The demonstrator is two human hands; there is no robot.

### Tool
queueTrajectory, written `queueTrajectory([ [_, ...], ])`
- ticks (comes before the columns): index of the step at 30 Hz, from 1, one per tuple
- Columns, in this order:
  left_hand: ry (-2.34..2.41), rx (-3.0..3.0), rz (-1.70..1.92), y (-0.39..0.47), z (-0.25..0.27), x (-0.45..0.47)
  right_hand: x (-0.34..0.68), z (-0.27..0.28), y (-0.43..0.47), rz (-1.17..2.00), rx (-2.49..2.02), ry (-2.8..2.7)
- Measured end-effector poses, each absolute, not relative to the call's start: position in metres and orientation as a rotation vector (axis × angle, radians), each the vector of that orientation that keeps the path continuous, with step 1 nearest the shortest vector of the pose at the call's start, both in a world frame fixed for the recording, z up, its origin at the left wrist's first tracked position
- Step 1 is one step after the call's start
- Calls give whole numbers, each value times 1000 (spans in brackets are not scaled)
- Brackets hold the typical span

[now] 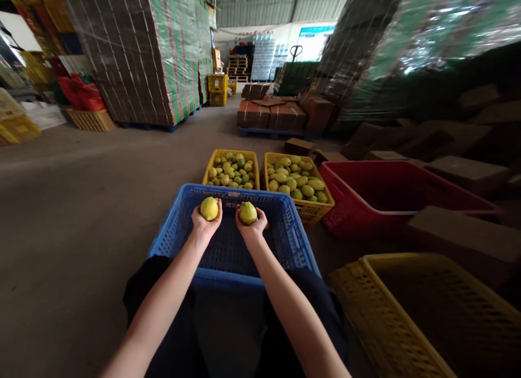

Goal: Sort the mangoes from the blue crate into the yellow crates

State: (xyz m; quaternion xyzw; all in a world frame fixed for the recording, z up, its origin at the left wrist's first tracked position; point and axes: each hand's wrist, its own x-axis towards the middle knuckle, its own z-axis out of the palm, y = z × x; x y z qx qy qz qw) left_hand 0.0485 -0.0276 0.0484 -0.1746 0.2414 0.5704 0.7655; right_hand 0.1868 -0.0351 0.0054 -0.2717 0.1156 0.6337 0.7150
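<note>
Both my hands are raised over a blue plastic crate [307, 247] between my knees. Cupped in my left hand [207, 221] is a bright yellow lemon [209, 208], its round side facing up. My right hand [253, 230] holds a greener, yellowish lemon [248, 213], with the fingers curled round it from below. The two hands are a short distance apart, at about the same height. Just beyond the blue crate stand two yellow crates: the left crate [208, 166] holds small yellow and green fruit, the right crate [328, 203] longer yellow-green fruit.
To the right are a red crate [345, 226] and a yellow crate [399, 318], with cardboard boxes [468, 171] around them. Farther off, cartons lie on a blue pallet [277, 132]. Tall wrapped stacks [126, 57] rise on both sides. Concrete floor [81, 215] extends to the left.
</note>
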Motion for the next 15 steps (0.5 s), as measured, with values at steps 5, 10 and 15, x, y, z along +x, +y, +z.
queueTrajectory([
  [5, 432, -301, 1303, -36, 57, 18, 190, 5, -42, 1425, -620, 151],
  [10, 373, -256, 1323, -43, 64, 0, 190, 9, -46, 1470, -614, -11],
  [15, 353, -246, 1312, -45, 66, -7, 190, 14, -50, 1516, -584, -113],
])
